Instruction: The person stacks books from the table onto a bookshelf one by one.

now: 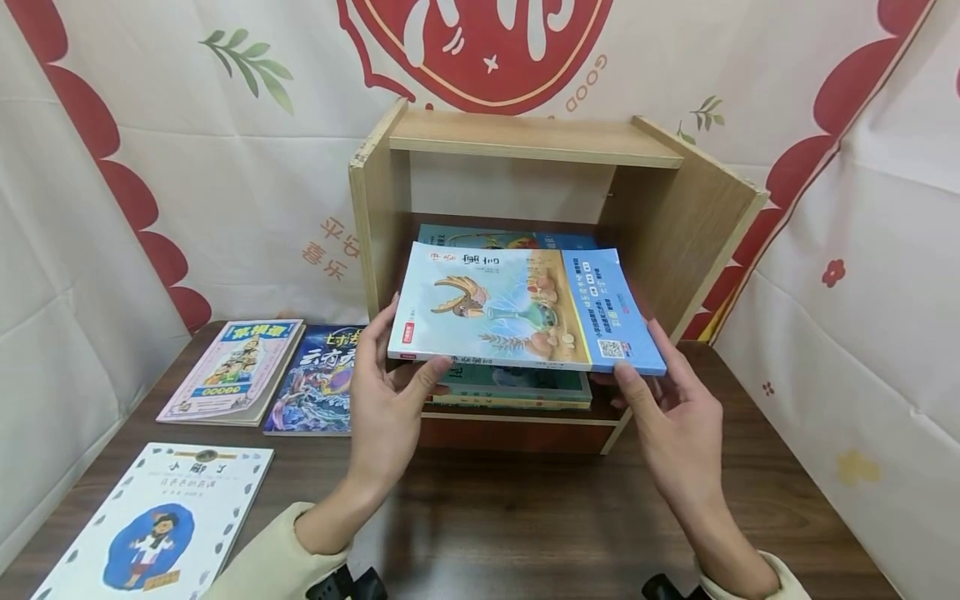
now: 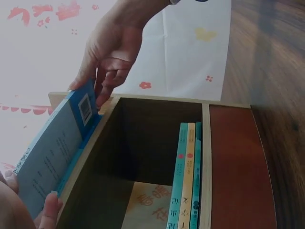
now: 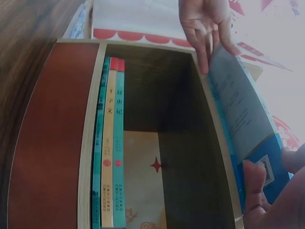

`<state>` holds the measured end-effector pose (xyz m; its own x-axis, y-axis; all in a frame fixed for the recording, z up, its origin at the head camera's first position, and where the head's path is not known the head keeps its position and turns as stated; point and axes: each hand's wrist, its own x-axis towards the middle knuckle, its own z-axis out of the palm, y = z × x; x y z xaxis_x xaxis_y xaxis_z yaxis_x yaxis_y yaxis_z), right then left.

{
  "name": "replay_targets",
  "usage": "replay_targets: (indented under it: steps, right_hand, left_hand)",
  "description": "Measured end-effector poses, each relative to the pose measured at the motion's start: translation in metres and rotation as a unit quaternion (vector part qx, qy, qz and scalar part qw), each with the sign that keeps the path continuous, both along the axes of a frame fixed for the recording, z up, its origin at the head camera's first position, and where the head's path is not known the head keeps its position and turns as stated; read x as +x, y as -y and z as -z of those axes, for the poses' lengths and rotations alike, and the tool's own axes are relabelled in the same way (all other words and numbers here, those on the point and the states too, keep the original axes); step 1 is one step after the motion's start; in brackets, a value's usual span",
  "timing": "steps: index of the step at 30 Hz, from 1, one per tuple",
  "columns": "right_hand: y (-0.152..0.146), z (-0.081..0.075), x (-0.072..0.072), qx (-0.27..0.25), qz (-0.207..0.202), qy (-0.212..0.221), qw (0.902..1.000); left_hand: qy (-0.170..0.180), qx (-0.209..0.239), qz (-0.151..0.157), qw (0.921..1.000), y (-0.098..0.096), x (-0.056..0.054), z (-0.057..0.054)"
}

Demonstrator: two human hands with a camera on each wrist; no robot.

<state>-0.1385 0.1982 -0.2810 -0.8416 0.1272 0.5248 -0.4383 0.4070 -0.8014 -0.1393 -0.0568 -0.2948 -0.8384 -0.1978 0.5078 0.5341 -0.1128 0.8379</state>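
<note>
Holding with both hands a thin rectangular paperback book (image 1: 502, 308), having a pale blue cover with a printed picture of shells on sand and a bright blue strip along its right side. Gripping its left near corner with the left hand (image 1: 384, 408), placing the thumb at the near edge and curling the fingers behind. Pinching its right near corner with the right hand (image 1: 678, 417), pressing the thumb beside the bright blue strip and bending the other fingers underneath. Opening both hands only by the thickness of this paperback. Holding it before the open front of a light wood-coloured box-shaped shelf (image 1: 536, 140), tilting the front cover upward to the head view and showing the back cover in both wrist views. Not being able to tell about any contact with the shelf. Covering partly a blue book (image 1: 457, 236) behind, inside the shelf, and hovering above a stack of three thin books with green and yellow-orange spines (image 3: 109, 138), lying flat on the lower board. Having at the left, on the dark brown wood-grain counter (image 1: 510, 517), a pink and yellow illustrated book (image 1: 236, 367), just beside it a dark blue illustrated book (image 1: 311, 387), partly hidden by the left hand, and nearer a white book with a round blue picture (image 1: 150, 542). Wearing cream-coloured sleeves (image 1: 273, 550). Facing a white cloth backdrop (image 1: 285, 200) with red scalloped borders.
</note>
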Motion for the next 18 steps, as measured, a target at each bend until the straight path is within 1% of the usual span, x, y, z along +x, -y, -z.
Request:
replay_targets:
  steps: [3,5,7,9,11,13,15,18]
  right_hand:
    - [-0.001,0.002,-0.002,-0.006,0.001,-0.005,1.0]
    - [-0.002,0.002,-0.003,-0.002,-0.005,0.005,1.0]
    - [-0.004,0.003,-0.002,0.006,-0.016,0.019,0.9997]
    - [-0.006,0.004,-0.001,0.001,-0.042,0.03,0.9987]
    - [-0.009,0.005,0.001,-0.007,-0.077,0.03,0.9966]
    - [-0.013,0.005,0.0,-0.022,-0.118,0.026,0.9925]
    - [-0.016,0.004,-0.003,-0.031,-0.15,0.023,0.988]
    - [-0.017,0.002,-0.008,-0.014,-0.161,0.032,0.9864]
  left_hand:
    - [-0.006,0.002,0.0,1.0,0.0,-0.002,0.002]
    - [-0.006,-0.004,-0.001,1.0,0.001,-0.002,0.002]
    - [-0.006,-0.007,0.004,0.9999,0.001,-0.001,0.002]
    - [-0.007,-0.009,0.017,0.9998,0.001,0.002,0.003]
    - [-0.014,-0.014,0.031,0.9993,0.002,0.004,0.004]
    - [-0.021,-0.019,0.043,0.9987,0.004,0.004,0.005]
    - [-0.025,-0.025,0.047,0.9983,0.005,0.003,0.004]
    - [-0.021,-0.028,0.051,0.9981,0.005,-0.001,0.002]
